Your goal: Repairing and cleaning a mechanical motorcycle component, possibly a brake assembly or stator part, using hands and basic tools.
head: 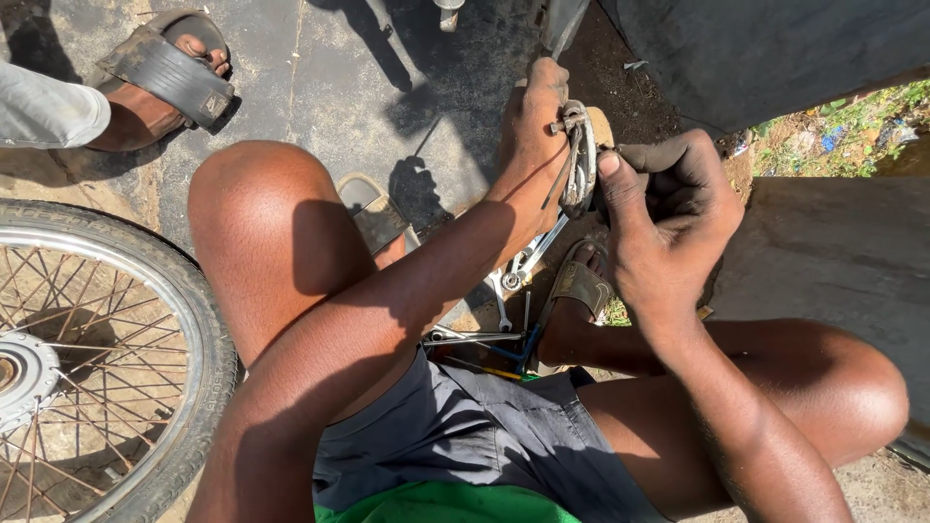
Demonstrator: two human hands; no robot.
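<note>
My left hand [531, 136] grips a curved metal brake part [579, 160] with a small bolt sticking out near its top. My right hand [668, 208] is closed around a dark rag [668, 160], pressed against the right side of that metal part, thumb up along it. Both hands work above my right foot in a brown sandal [579, 287]. Several spanners and thin tools [504, 291] lie on the ground below the hands, between my legs.
A spoked bicycle wheel with tyre [194, 320] stands at the lower left, next to my left knee [252, 194]. Another person's sandalled foot [170, 73] rests at the top left. A concrete slab [833, 252] lies to the right, with grass beyond.
</note>
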